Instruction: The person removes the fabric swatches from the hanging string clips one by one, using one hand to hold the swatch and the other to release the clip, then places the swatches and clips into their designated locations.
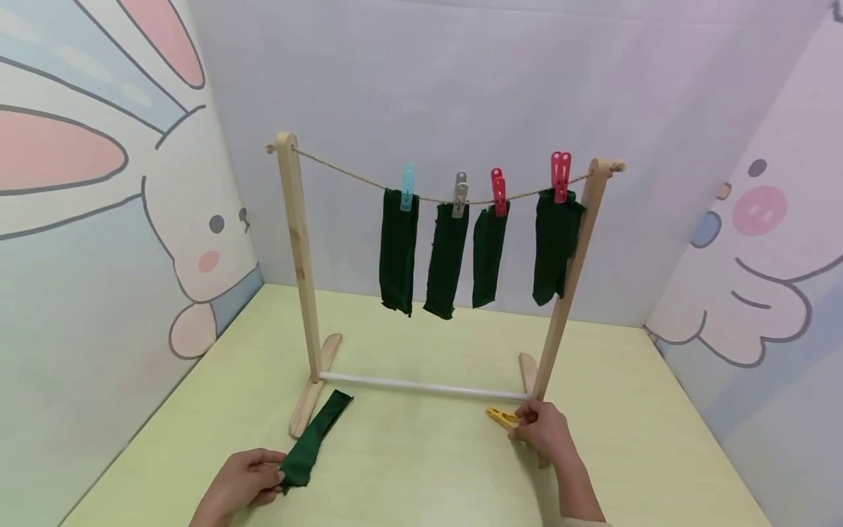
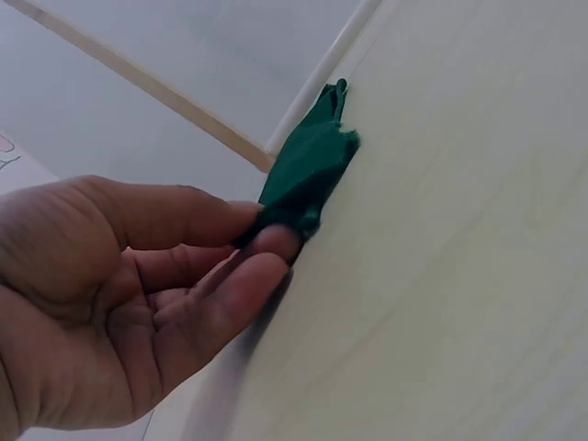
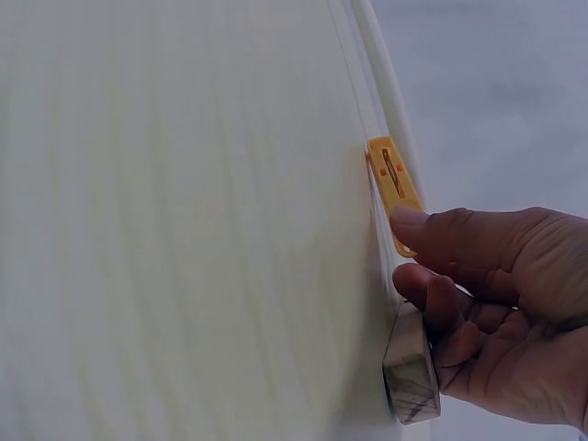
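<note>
My left hand pinches the near end of a dark green cloth strip lying toward the table's left front. In the left wrist view, thumb and fingertips hold the bunched edge of the green cloth. Over at the right foot of the wooden rack, my right hand pinches the handle end of a yellow clothespin. The right wrist view shows the thumb on the yellow clothespin, with the other fingers curled close to the end of the wooden foot.
A wooden rack carries a sagging rope. Several green cloths hang from it under a blue clothespin, a grey clothespin and red ones. A white bar joins the feet low down. Cartoon-printed walls enclose the table.
</note>
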Demonstrator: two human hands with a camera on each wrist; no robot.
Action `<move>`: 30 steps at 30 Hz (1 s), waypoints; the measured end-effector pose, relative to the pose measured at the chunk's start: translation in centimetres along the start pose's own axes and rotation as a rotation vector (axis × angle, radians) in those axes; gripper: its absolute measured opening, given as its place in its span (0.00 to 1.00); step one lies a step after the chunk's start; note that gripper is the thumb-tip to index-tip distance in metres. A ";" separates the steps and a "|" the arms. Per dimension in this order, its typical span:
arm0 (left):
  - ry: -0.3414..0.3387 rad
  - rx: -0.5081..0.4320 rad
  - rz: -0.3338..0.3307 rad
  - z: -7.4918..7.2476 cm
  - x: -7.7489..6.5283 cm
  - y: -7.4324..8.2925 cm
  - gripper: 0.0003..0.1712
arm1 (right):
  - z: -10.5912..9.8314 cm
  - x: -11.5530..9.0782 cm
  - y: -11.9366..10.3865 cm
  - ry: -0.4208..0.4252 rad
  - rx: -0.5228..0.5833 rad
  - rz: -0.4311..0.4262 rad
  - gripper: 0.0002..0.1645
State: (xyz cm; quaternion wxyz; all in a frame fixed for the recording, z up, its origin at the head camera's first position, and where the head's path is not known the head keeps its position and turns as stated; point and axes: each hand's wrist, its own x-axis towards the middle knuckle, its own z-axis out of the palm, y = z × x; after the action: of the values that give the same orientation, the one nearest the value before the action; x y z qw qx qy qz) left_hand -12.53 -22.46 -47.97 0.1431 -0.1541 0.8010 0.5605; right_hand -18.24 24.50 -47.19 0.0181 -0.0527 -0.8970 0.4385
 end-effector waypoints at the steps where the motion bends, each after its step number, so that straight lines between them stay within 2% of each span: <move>1: -0.022 -0.003 0.009 0.2 0.0 0.1 0.16 | -0.1 0.0 0.0 0.002 -0.003 0.001 0.16; 4: -0.079 -0.011 0.053 0.9 0.2 0.5 0.16 | -0.1 0.1 0.0 0.008 -0.011 0.000 0.16; 7: -0.096 -0.010 0.073 1.6 0.2 1.0 0.16 | -0.1 0.2 0.0 0.010 -0.013 -0.012 0.17; 11: -0.076 0.005 0.062 1.8 0.2 1.3 0.16 | -0.1 0.2 0.0 0.005 -0.006 -0.015 0.17; 15: -0.050 0.003 0.061 1.1 0.1 0.9 0.18 | -0.1 0.2 0.1 0.009 0.008 -0.003 0.16; 18: -0.047 -0.016 0.100 0.4 -0.2 0.7 0.21 | -0.2 0.1 0.3 0.013 0.039 0.002 0.16; 21: -0.076 -0.025 0.135 -0.1 -0.4 0.7 0.24 | -0.4 -0.3 0.5 0.015 0.062 0.019 0.16; 25: -0.098 -0.037 0.142 0.2 -0.4 1.4 0.26 | -0.7 -0.6 0.8 0.040 0.095 0.038 0.17; 30: -0.028 -0.053 0.164 1.0 0.0 3.3 0.24 | -1.1 -0.6 0.4 0.068 0.160 -0.004 0.16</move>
State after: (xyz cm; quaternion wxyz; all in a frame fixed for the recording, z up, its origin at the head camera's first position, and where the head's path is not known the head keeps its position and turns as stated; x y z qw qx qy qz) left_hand -13.79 -20.42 -45.50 0.1040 -0.0839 0.7938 0.5934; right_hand -17.56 25.50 -46.82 0.0534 -0.0643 -0.8580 0.5068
